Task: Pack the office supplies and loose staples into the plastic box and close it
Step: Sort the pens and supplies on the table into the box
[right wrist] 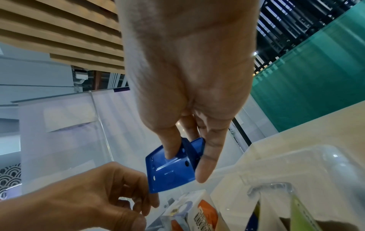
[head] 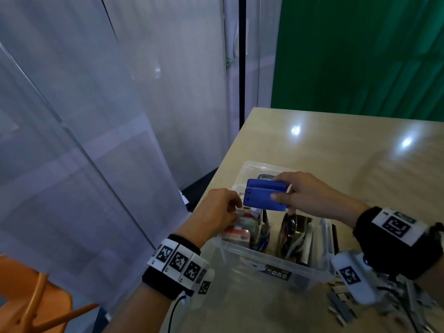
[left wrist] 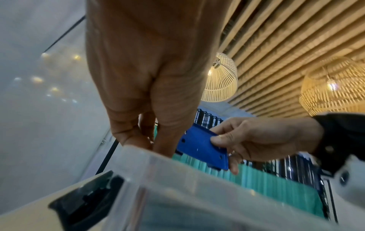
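A clear plastic box stands open on the wooden table, with packets and tape rolls upright inside. My right hand pinches a blue hole-punch-like tool above the box's far left part, thumb on the near face, fingers on the far side. The right wrist view shows the same grip on the blue tool. My left hand, fingers curled, reaches to a red and white packet at the box's left end; a grip on it is not visible. Loose staples lie at the box's right.
The table's left edge runs close past the box. An orange chair stands below left, beside a glass partition. A green screen backs the table. A black latch sits on the box's near end.
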Available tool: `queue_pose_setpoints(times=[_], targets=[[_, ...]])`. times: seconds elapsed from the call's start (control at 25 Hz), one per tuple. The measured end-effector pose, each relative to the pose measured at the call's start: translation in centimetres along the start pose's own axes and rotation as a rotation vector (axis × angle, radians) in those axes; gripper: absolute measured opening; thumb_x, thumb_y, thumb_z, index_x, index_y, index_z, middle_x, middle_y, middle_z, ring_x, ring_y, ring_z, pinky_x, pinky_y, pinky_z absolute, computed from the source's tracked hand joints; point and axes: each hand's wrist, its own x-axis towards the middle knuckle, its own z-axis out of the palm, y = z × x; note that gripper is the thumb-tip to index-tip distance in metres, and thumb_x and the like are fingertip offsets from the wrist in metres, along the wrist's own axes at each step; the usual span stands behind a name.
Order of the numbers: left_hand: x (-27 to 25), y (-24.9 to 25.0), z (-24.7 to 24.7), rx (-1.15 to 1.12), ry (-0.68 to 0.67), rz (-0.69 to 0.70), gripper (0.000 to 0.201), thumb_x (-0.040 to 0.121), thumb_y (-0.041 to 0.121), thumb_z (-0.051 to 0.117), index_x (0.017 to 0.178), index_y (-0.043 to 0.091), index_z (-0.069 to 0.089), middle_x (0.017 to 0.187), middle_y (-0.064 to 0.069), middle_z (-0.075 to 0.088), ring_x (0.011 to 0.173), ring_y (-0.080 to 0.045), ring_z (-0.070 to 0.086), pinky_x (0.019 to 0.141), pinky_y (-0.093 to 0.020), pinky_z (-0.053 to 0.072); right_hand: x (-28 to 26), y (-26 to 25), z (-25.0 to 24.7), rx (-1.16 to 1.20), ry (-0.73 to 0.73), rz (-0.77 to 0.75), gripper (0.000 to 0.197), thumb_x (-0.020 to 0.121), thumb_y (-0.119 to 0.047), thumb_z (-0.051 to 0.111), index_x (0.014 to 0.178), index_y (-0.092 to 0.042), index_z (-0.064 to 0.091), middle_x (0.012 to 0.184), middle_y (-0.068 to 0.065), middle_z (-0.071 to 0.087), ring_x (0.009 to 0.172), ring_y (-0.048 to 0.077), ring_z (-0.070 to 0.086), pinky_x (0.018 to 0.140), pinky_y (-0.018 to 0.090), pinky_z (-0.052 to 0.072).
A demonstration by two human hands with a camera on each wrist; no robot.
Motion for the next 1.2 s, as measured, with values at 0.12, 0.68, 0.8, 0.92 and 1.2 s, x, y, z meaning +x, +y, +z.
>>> queue_pose_setpoints(times=[0.12,0.68,0.8,0.92,1.2], targets=[[-0.6,-0.8,-1.2,-0.098,0.033,0.022,0.019,0.089,0.019,0.073,0.107,0.019,0.072,0.103,0.006,0.069,0.090,-0.004,0.064,0.088,-0.022,0.054,0.2,0.4,0.0,-0.012,-0.006,0.014,0.022,0.098,-0.026,0.063,0.118,-0.017,0.062,0.095,-0.002,0.068,0.063,0.016,0.072,0.069,0.030,0.057],[-0.2,8.1,2.4,-0.067,-0.150,0.272,0.016,0.092,0.013,0.066,0.101,0.017,0.078,0.093,-0.002,0.076,0.079,-0.015,0.069,0.080,-0.030,0.058,-4.8,3.6,-5.5,-0.348,-0.292,-0.112,0.042,0.091,-0.014,0.070,0.122,-0.041,0.063,0.109,-0.028,0.054,0.096,0.002,0.055,0.075,0.014,0.042],[0.4,9.0,4.5,0.065,-0.266,0.248,0.017,0.091,0.011,0.062,0.100,0.013,0.076,0.083,-0.005,0.069,0.074,-0.026,0.063,0.069,-0.035,0.052,-5.2,4.3,-5.0,-0.329,-0.225,-0.184,0.032,0.096,-0.018,0.064,0.118,-0.042,0.066,0.109,-0.022,0.056,0.099,0.001,0.055,0.081,0.018,0.043],[0.3,9.0,5.9,0.210,-0.366,0.224,0.020,0.095,0.010,0.055,0.110,0.009,0.069,0.097,-0.007,0.055,0.094,-0.030,0.057,0.076,-0.031,0.042,-5.1,5.5,-3.8,-0.395,-0.215,-0.218,0.048,0.095,-0.006,0.059,0.123,-0.045,0.063,0.120,-0.012,0.058,0.113,0.009,0.053,0.097,0.031,0.046],[-0.5,9.2,5.4,0.461,-0.329,0.242,0.038,0.098,0.016,0.050,0.133,0.025,0.059,0.120,-0.015,0.045,0.119,-0.036,0.040,0.098,-0.044,0.039,-4.5,5.5,-1.1,-0.661,-0.275,-0.290,0.040,0.093,-0.009,0.060,0.121,-0.038,0.060,0.108,-0.006,0.057,0.100,0.016,0.054,0.084,0.037,0.052]])
